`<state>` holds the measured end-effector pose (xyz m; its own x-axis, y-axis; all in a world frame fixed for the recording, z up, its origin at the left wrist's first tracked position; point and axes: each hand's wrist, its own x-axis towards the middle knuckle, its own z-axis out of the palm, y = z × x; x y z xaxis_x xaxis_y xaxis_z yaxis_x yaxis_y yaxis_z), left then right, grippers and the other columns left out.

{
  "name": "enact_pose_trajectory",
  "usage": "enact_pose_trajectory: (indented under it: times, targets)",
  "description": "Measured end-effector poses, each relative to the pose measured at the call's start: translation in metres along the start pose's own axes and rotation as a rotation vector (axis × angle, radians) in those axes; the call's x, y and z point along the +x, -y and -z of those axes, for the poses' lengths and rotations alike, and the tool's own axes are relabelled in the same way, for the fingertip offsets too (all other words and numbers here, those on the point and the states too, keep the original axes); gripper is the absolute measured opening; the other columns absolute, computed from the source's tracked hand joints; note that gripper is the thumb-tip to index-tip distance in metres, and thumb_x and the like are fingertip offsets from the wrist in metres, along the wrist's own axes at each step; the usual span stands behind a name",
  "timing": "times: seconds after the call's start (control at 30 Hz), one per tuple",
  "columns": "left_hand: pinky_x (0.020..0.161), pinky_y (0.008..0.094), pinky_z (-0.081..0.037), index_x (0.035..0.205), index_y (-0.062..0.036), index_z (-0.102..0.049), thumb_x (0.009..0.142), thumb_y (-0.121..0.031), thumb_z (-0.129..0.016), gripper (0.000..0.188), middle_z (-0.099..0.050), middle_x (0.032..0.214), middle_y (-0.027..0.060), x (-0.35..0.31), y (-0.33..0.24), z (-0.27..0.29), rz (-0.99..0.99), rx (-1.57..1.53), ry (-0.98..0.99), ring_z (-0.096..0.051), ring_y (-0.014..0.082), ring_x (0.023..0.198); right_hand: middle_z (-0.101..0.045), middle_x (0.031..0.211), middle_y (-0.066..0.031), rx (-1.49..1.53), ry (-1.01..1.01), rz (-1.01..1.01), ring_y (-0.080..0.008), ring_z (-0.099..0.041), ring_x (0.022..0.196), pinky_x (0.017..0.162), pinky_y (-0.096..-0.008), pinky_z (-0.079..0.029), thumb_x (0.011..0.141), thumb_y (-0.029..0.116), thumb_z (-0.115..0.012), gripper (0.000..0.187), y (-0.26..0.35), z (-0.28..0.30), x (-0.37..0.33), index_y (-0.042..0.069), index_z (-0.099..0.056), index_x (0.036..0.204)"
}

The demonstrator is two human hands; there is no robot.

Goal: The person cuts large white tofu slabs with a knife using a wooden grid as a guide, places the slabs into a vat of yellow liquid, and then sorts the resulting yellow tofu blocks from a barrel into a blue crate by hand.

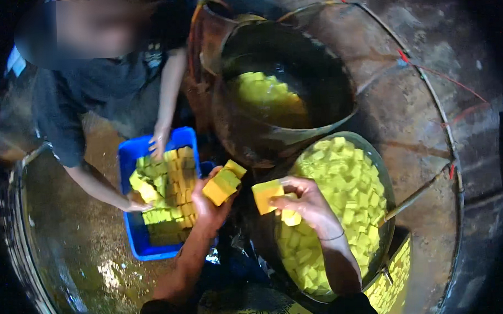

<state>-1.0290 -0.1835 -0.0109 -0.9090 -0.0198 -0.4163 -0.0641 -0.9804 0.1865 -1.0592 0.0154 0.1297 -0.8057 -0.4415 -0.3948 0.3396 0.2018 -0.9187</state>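
Note:
My left hand (205, 205) is closed around a few yellow tofu blocks (220, 187), just right of a blue crate (133, 238). My right hand (309, 203) grips more tofu, a larger block (268, 196) between thumb and fingers and a smaller piece (291, 215) below it. That hand is over the left side of a round tub (386, 185) heaped with loose yellow tofu cubes (340, 170). Inside the crate, tofu blocks (183, 181) sit in rows on the right side. A co-worker's hands (159, 142) reach into its left part, one of them at a pale yellow piece (144, 189).
Beyond the tub stands a large dark vat (338, 93) with tofu lying in liquid at its bottom. A co-worker (105, 90) is at the far left, behind the crate. A curved pole (435, 89) with red ties arcs on the right. Wet floor (82, 218) lies left.

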Motion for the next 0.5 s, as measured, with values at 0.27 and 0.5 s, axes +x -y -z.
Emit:
enact_pose_trajectory:
  times: [0.27, 0.5]
  targets:
    - [0.088, 0.0380, -0.047, 0.114, -0.0091, -0.054, 0.085, -0.034, -0.041, 0.041, -0.061, 0.107, 0.0086, -0.034, -0.018, 0.044, -0.047, 0.014, 0.048, -0.060, 0.0228, 0.098, -0.060, 0.093, -0.0023, -0.404, 0.020, 0.206, -0.0066, -0.055, 0.085, 0.072, -0.0222, -0.045, 0.079, 0.012, -0.077, 0.031, -0.051, -0.119, 0.048, -0.001, -0.059, 0.102]
    - [0.080, 0.0390, -0.051, 0.110, -0.0057, -0.056, 0.082, -0.031, -0.046, 0.039, -0.063, 0.098, 0.0109, -0.046, -0.050, 0.105, 0.047, -0.074, -0.058, -0.062, 0.0259, 0.086, -0.047, 0.124, -0.0241, -0.820, -0.028, 0.373, -0.0321, -0.047, 0.119, 0.101, -0.0396, -0.037, 0.071, 0.023, -0.082, 0.076, -0.045, -0.190, 0.060, 0.000, -0.040, 0.131]
